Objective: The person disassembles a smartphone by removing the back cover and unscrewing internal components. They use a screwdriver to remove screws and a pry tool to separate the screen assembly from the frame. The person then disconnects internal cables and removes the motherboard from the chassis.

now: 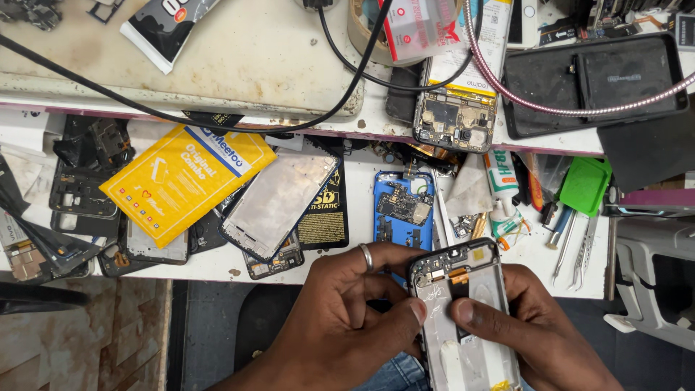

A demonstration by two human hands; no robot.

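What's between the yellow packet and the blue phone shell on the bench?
Head view: a bare silver phone frame lying tilted, overlapping a black anti-static bag, sits between the yellow packet and the blue phone shell.

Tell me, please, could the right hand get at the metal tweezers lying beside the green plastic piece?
Probably yes: the metal tweezers lie uncovered at the white bench's edge, just above the right hand, though that hand is now pressing on the opened phone frame.

Opened phone (467, 318): lower end cut off by bottom edge; middle covered by both thumbs.
Right hand (539, 329): fingers hidden behind the phone.
Blue phone frame (402, 210): bottom hidden behind left hand (340, 326).
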